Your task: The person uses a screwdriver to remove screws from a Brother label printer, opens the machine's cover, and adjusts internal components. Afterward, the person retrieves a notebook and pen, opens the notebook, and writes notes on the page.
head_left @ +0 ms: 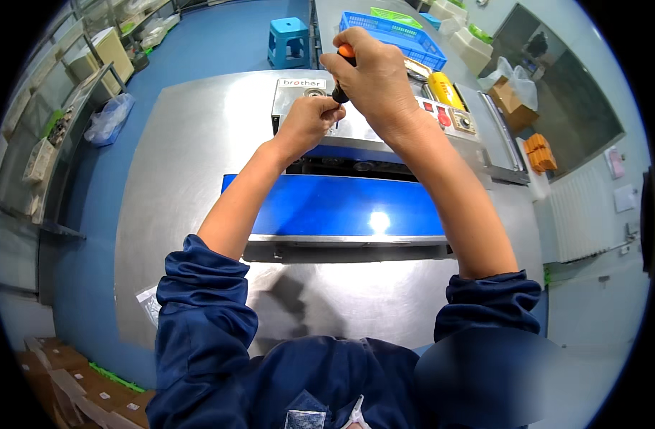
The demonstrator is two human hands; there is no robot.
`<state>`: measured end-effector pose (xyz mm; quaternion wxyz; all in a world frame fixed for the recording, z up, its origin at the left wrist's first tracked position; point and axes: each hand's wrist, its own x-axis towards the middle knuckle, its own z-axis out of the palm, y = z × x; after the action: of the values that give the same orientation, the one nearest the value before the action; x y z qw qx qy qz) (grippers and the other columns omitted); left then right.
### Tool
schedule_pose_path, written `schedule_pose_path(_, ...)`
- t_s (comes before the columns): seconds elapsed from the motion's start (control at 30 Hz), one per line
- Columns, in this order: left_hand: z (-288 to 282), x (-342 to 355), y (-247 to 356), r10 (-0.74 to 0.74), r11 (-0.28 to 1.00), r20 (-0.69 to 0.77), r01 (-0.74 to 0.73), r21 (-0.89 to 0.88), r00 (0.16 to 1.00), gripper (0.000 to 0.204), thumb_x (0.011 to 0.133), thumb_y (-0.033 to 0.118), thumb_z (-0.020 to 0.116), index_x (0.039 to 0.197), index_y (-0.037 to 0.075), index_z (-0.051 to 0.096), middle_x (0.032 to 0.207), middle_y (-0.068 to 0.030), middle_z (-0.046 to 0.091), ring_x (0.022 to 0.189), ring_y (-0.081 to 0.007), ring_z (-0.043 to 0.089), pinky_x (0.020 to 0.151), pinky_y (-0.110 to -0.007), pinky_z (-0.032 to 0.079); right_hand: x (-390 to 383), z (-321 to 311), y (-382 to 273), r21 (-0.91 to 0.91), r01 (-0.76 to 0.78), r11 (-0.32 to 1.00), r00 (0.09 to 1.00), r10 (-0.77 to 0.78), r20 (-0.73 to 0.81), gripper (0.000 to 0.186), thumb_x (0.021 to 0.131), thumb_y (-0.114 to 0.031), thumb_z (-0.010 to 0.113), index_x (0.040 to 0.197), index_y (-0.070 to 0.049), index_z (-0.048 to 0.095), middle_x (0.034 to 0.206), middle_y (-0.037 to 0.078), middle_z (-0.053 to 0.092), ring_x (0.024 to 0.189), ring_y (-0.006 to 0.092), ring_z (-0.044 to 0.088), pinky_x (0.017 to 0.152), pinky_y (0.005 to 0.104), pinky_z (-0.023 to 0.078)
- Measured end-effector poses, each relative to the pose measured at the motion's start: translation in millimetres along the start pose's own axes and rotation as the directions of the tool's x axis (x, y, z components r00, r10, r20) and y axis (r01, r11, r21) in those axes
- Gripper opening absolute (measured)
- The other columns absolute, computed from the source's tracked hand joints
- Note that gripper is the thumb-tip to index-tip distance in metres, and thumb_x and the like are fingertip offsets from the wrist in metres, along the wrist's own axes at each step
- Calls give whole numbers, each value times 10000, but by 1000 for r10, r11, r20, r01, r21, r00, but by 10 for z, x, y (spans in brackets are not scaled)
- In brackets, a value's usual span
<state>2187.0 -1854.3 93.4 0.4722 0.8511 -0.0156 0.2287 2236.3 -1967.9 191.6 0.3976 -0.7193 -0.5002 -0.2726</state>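
My right hand (382,80) is closed round the handle of a screwdriver (347,51), orange at the top and black lower down, which points downward. Just below it, my left hand (304,125) pinches at the lower end of the screwdriver; whether a screw is between those fingertips, I cannot tell. Both hands are over the metal housing (374,132) of a bench machine, near a round fitting on its left part. A blue conveyor belt (327,207) runs along the machine's near side. The housing's right part carries a red button (443,116) and a dial (462,121).
The machine stands on a steel table (177,164). Beyond it are a blue plastic crate (413,46) and a yellow cylinder (445,91). A blue stool (288,39) is on the floor past the table. A small plastic bag (148,305) lies at the table's left edge.
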Motion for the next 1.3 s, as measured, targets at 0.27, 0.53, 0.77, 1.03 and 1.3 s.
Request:
schedule_pose_path(0.27, 60, 75, -438, 55, 997, -34, -57, -51, 998, 124, 867, 61, 617, 877, -60, 641, 734, -178, 606, 639, -230, 553, 621, -346, 429, -50, 287, 161, -33, 5, 999, 1000, -5, 16, 176, 772, -96, 653, 843, 54, 596, 734, 223, 635, 693, 364, 646, 657, 399, 527)
schedule_pose_path(0.53, 122, 66, -502, 133, 990, -119, -138, -33, 984, 111, 843, 64, 633, 832, -46, 622, 745, -178, 609, 658, -301, 583, 626, -379, 445, -78, 335, 192, -193, 68, 979, 997, -72, -12, 203, 783, -122, 674, 870, 41, 590, 732, 190, 636, 702, 365, 644, 650, 408, 527)
schedule_pose_path(0.77, 238, 103, -488, 199, 936, -220, -119, 332, 955, 102, 814, 84, 670, 815, -7, 625, 763, -138, 633, 665, -259, 601, 628, -351, 465, 106, 434, 500, 648, -523, 554, 850, 391, 352, 148, 812, -167, 671, 813, -51, 578, 661, 64, 575, 678, 197, 618, 657, 306, 496)
schedule_pose_path(1.03, 201, 120, -457, -13, 986, -204, -22, -166, 979, 116, 822, 65, 695, 917, -1, 690, 793, -116, 697, 725, -168, 647, 684, -302, 502, 195, 293, 374, -146, -234, 961, 867, 274, 416, 428, 786, -422, 628, 831, 2, 648, 723, 162, 653, 709, 264, 663, 672, 357, 527)
schedule_pose_path(1.3, 200, 127, -472, 71, 987, -181, -95, -130, 981, 129, 836, 77, 695, 932, 2, 653, 811, -44, 689, 776, -89, 617, 702, -248, 489, 218, 49, 397, -10, -116, 993, 855, 105, 507, 316, 807, -215, 604, 1036, 2, 588, 800, 179, 634, 626, 258, 616, 592, 339, 506)
